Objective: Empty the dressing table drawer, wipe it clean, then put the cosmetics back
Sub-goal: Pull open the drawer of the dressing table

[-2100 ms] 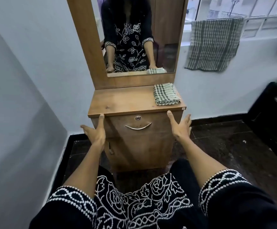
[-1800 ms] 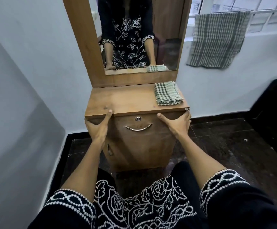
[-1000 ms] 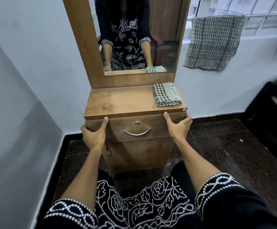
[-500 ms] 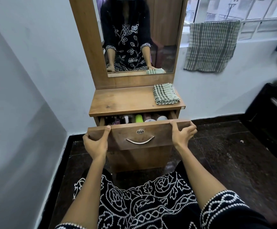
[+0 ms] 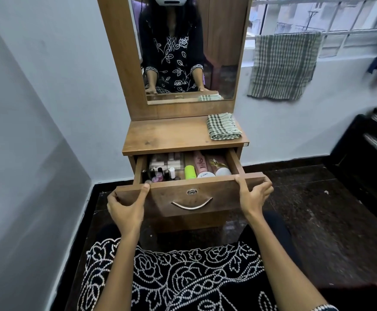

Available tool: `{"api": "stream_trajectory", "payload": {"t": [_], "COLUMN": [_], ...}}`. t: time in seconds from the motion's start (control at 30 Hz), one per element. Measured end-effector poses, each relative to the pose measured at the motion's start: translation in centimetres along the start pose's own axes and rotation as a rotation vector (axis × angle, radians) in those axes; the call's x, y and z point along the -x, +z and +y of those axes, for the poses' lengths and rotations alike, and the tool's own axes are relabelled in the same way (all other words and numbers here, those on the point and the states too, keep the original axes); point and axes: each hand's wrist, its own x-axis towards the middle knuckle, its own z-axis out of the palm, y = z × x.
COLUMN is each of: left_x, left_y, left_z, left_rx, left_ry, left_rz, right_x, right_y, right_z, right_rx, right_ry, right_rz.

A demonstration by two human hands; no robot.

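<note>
The wooden dressing table's drawer [image 5: 189, 196] stands pulled well out, a curved metal handle on its front. My left hand [image 5: 127, 206] grips the left end of the drawer front, thumb over the top edge. My right hand [image 5: 253, 195] grips the right end the same way. Inside lie cosmetics: small nail polish bottles [image 5: 160, 173] at left, a palette [image 5: 167, 161] behind them, a green tube [image 5: 189, 172], a pink tube [image 5: 200, 163] and white-lidded jars [image 5: 222, 171] at right. A folded checked cloth [image 5: 222, 126] lies on the tabletop's right side.
A mirror [image 5: 189, 48] rises behind the tabletop [image 5: 167, 135]. A white wall [image 5: 26, 131] runs close on the left. A checked towel [image 5: 282, 66] hangs from the window rail at right. Dark furniture [image 5: 367, 153] stands at far right on the dark tiled floor [image 5: 317, 209].
Both hands moved from beside the drawer front to grip its ends and pulled the drawer outward. It went from shut to well open, showing the cosmetics.
</note>
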Motion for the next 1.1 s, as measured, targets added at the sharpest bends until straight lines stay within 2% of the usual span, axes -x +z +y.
{"api": "stream_trajectory", "payload": {"t": [0.23, 0.5, 0.73, 1.1], "left_x": [1.4, 2.9, 3.4, 4.6], "left_y": [-1.8, -3.4, -3.8, -5.0], "left_z": [-0.6, -1.4, -1.5, -1.7], "left_rx": [0.012, 0.02, 0.028, 0.002], "left_ry": [0.028, 0.027, 0.036, 0.016], "left_rz": [-0.034, -0.053, -0.065, -0.058], "right_x": [0.7, 1.7, 2.1, 2.7], "right_y": [-3.1, -5.4, -6.4, -7.1], "right_z": [0.4, 0.8, 1.0, 2.0], "right_rx": [-0.055, -0.157, -0.174, -0.128], "right_ry": [0.014, 0.028, 0.058, -0.071], "right_rz": [-0.114, -0.088, -0.149, -0.111]}}
